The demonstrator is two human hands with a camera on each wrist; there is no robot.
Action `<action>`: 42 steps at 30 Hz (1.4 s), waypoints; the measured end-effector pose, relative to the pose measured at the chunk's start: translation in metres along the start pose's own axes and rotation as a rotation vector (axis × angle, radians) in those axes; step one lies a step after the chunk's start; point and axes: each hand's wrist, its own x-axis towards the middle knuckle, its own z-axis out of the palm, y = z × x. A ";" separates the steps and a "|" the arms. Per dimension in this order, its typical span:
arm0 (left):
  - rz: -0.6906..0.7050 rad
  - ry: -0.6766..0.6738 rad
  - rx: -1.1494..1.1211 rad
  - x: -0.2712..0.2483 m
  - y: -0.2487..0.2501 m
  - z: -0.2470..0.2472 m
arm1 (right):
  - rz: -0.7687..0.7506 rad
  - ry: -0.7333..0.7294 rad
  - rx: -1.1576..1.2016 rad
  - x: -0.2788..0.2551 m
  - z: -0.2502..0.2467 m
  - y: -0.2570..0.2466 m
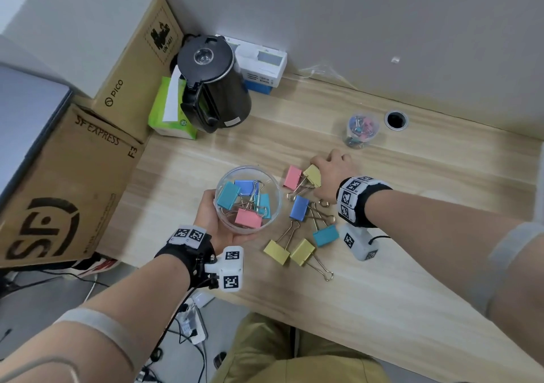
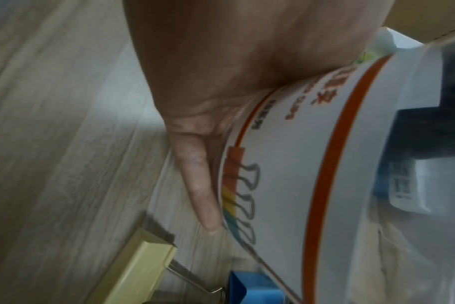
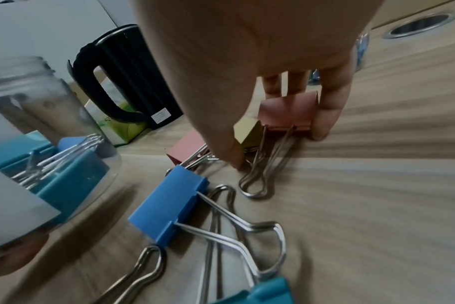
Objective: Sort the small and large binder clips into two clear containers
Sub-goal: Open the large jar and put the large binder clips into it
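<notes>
My left hand (image 1: pixel 212 215) holds a wide clear container (image 1: pixel 265 176) from below, just above the desk. In it lie several large binder clips (image 1: pixel 248 217): teal, blue and pink. The left wrist view shows my palm (image 2: pixel 208 102) against the container's label (image 2: pixel 286 164). My right hand (image 1: pixel 325 163) reaches down over the loose clips. Its fingers (image 3: pixel 325 115) curl round a pink large clip (image 3: pixel 288 111), with the thumb beside a yellow clip (image 3: pixel 247 131). Loose on the desk are another pink clip (image 1: pixel 293 176), a blue one (image 1: pixel 298 207), a teal one (image 1: pixel 325 235) and two yellow ones (image 1: pixel 276 251).
A small clear cup (image 1: pixel 360 131) of small clips stands at the back, next to a cable hole (image 1: pixel 396 120). A black kettle (image 1: pixel 215 85), a green tissue pack (image 1: pixel 170 109), a white box (image 1: pixel 262 67) and cardboard boxes (image 1: pixel 67 182) crowd the left side.
</notes>
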 end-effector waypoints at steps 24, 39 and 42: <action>0.001 -0.002 0.130 0.001 0.004 0.049 | -0.190 0.226 0.629 -0.047 -0.062 0.032; -0.051 -0.054 0.249 -0.001 -0.003 0.075 | -0.579 0.049 -0.090 -0.081 -0.099 -0.057; -0.062 -0.047 0.281 -0.004 -0.005 0.071 | -0.599 0.063 -0.190 -0.085 -0.107 -0.058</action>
